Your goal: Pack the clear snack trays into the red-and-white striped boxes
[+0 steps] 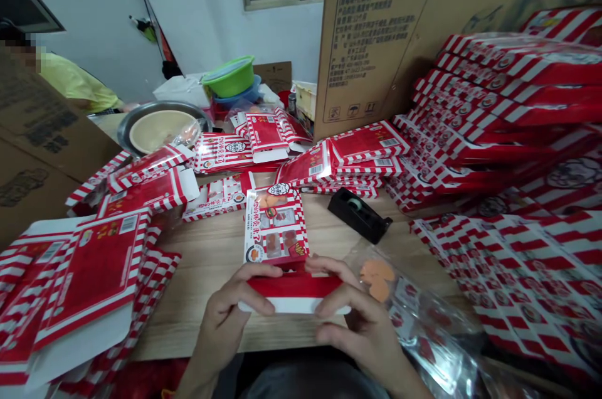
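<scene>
A red-and-white striped box (276, 231) with a clear window lies on the wooden table (211, 261) in front of me. My left hand (230, 314) and my right hand (360, 317) both pinch its near end flap (294, 293), fingers curled over the red and white edge. Small orange and red pieces show through the window. A clear plastic bag (414, 311) with orange pieces lies just right of my right hand.
Flat striped box blanks are piled at left (89, 273) and stacked high at right (508, 110). A black tape dispenser (360, 214) sits beyond the box. Large cardboard cartons (390, 22) stand behind. Bowls (162, 126) and a person in a yellow shirt (75, 82) are at far left.
</scene>
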